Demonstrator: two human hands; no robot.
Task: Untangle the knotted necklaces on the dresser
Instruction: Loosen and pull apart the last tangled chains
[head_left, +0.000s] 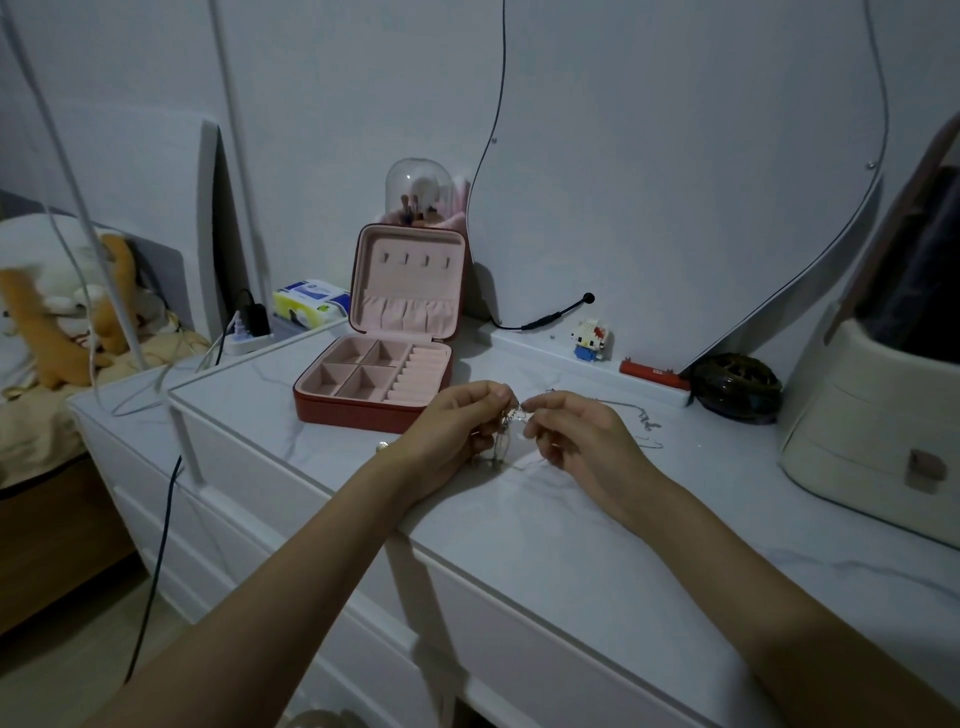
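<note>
A knot of thin silver necklaces hangs between my two hands just above the white marble-look dresser top. My left hand pinches the tangle from the left with curled fingers. My right hand pinches it from the right, thumb and forefinger together. A loop of chain dangles below the knot toward the dresser top. More chain trails off to the right across the surface.
An open red jewellery box with pink lining stands behind my hands. A small round piece lies left of my left wrist. A dark hairbrush, a cream drawer organiser and a mirror are at the right; a brick figure sits at the back.
</note>
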